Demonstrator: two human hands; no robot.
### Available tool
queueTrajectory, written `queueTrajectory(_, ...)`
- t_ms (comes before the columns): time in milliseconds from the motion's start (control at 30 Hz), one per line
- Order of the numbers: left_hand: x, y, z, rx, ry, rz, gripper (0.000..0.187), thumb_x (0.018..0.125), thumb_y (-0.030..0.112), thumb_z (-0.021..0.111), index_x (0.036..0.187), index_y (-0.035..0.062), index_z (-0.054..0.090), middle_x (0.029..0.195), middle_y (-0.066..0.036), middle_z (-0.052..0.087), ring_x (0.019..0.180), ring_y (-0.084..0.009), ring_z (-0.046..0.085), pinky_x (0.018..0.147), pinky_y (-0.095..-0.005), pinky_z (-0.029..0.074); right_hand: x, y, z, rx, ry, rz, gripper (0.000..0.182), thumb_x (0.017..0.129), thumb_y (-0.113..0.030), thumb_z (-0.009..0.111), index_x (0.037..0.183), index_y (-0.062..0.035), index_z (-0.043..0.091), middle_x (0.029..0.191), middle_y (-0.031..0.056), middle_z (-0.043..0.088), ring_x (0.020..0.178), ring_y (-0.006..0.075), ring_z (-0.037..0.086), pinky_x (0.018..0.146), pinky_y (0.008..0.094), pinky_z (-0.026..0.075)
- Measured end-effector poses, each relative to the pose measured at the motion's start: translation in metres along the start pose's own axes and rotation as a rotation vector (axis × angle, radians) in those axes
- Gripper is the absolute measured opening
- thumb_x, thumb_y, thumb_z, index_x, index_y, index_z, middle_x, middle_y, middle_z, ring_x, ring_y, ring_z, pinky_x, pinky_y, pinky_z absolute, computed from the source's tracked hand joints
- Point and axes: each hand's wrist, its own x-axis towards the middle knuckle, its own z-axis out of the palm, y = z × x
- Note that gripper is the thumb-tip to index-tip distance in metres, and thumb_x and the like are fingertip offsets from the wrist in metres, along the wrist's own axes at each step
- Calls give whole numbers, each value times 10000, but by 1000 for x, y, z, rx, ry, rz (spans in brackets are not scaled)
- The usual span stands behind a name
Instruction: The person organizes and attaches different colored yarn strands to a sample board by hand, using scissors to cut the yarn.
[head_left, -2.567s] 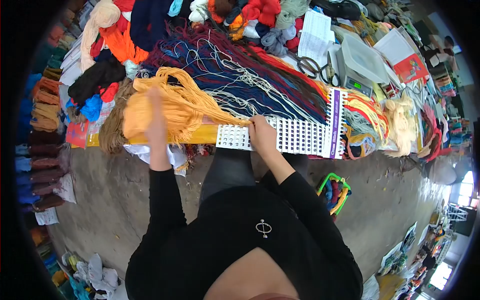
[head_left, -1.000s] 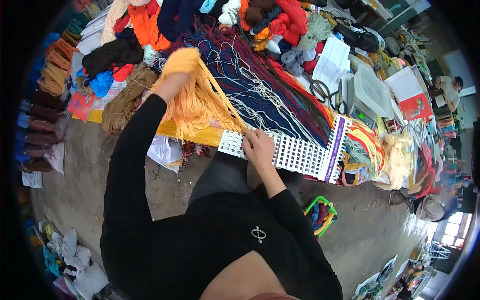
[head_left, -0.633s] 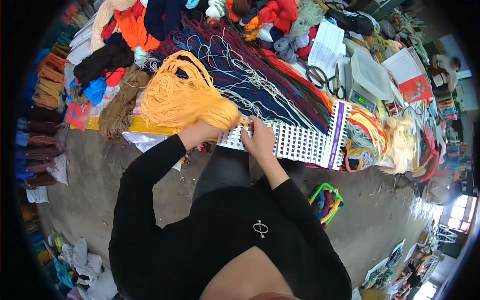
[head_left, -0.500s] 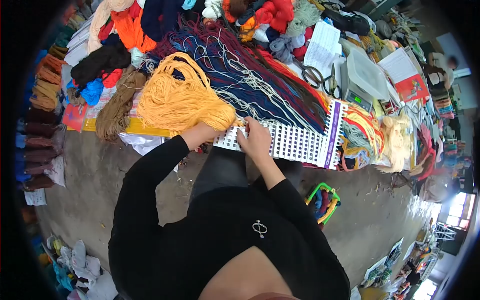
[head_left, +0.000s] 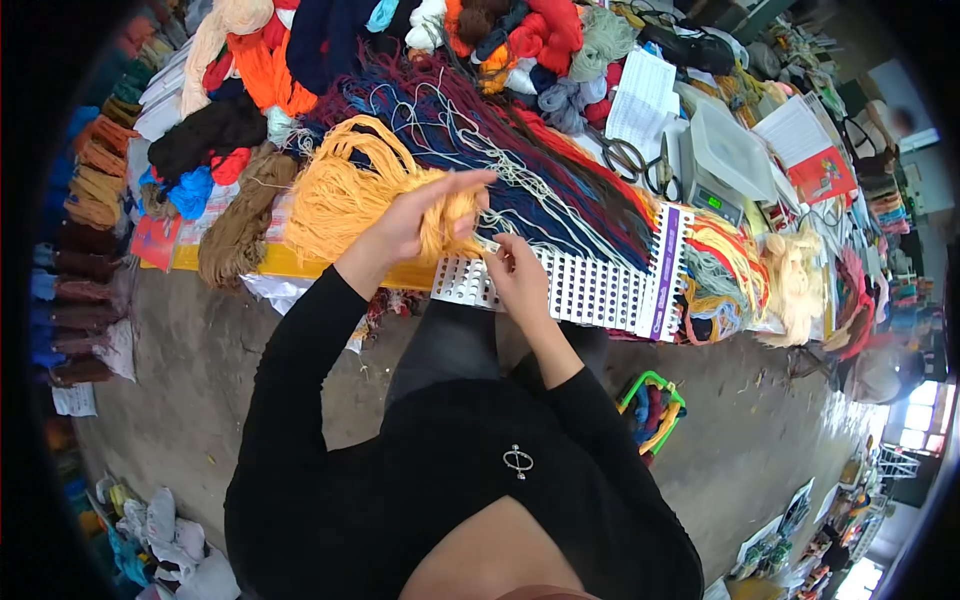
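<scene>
A loose skein of yellow-orange yarn (head_left: 335, 195) lies on the table in front of me. My left hand (head_left: 405, 225) is raised at its right end, with a gathered part of the yarn held against the palm and the fingers reaching over it. The yarn narrows toward my right hand (head_left: 520, 280), whose thumb and fingers pinch its end above a white punched card (head_left: 462, 283). Rows of dark holes run along the card, and dark blue and burgundy threads (head_left: 480, 160) lie behind it.
A purple-and-white card strip (head_left: 665, 270) stands at the right end of the punched cards. Beyond are scissors (head_left: 660, 175), a scale (head_left: 715, 200) with a clear tray, and paper sheets (head_left: 640, 95). Brown yarn (head_left: 240, 215) hangs at the table edge; a green-rimmed basket (head_left: 655, 410) sits below.
My left hand has come up from beneath the yellow yarn, lifting and bunching its right end. My right hand stays near the card, its fingers shifted slightly.
</scene>
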Motion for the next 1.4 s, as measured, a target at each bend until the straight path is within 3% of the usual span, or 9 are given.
queueTrajectory(200,11,9,25,-279,-174,109,629,960,396,393,1443,29,229,1507,-127,206,1372,-342,241,980,-511,425,12,-40,-31,735,-22,44,164,891,-84,582,1026,9,586,893,32,612,732,83,552,679,213,445)
queueTrajectory(667,6,10,32,-256,-85,126,544,978,301,334,1424,-2,264,1515,-121,192,1391,-290,209,826,-282,545,16,-45,-38,656,-138,86,166,935,-174,542,913,-19,598,677,1,543,563,56,485,517,205,372)
queueTrajectory(867,-17,37,-72,-105,-45,-329,458,943,331,462,1270,12,501,1107,-186,613,799,-173,659,441,-176,461,6,-17,-150,631,437,-46,273,951,-215,524,1126,-13,575,1078,73,604,976,141,577,857,286,469)
queueTrajectory(933,-44,77,-60,372,538,174,423,954,311,439,1260,27,512,1038,-127,634,705,-144,645,458,-155,465,11,23,-225,980,532,-43,321,966,-214,470,1182,11,545,1169,133,587,1100,230,535,936,378,445)
queueTrajectory(1000,-76,151,-154,-169,-15,144,377,979,206,357,1302,38,454,1070,-127,615,807,-142,644,545,-216,540,13,55,-307,1077,678,-51,384,958,-233,471,1217,50,482,1223,175,536,1139,296,498,1052,460,349)
queueTrajectory(1067,-103,194,-126,188,630,725,444,967,188,353,1387,44,337,1291,-212,497,994,-241,603,836,-398,532,1,103,-414,1166,467,-292,329,971,-217,431,1140,59,494,1130,149,548,1093,251,510,999,410,401)
queueTrajectory(1133,-136,237,-136,-181,-184,717,511,972,251,386,1432,61,268,1489,-196,243,1076,-254,553,951,-436,433,-1,66,-462,965,888,-423,185,938,-198,487,909,-29,555,912,89,575,839,182,555,798,309,468)
queueTrajectory(1300,-105,181,-108,106,419,579,372,952,272,496,1234,30,479,1027,-74,574,684,-145,544,604,-270,474,25,-22,-346,485,810,-218,186,933,-209,517,780,-116,571,576,-68,369,466,24,304,419,180,229)
queueTrajectory(1400,-52,66,-46,-19,463,221,263,934,219,540,1137,51,531,816,-4,538,560,-34,474,447,-174,429,27,1,-218,138,509,6,268,946,-230,510,1067,-35,648,832,1,603,773,113,544,703,276,436)
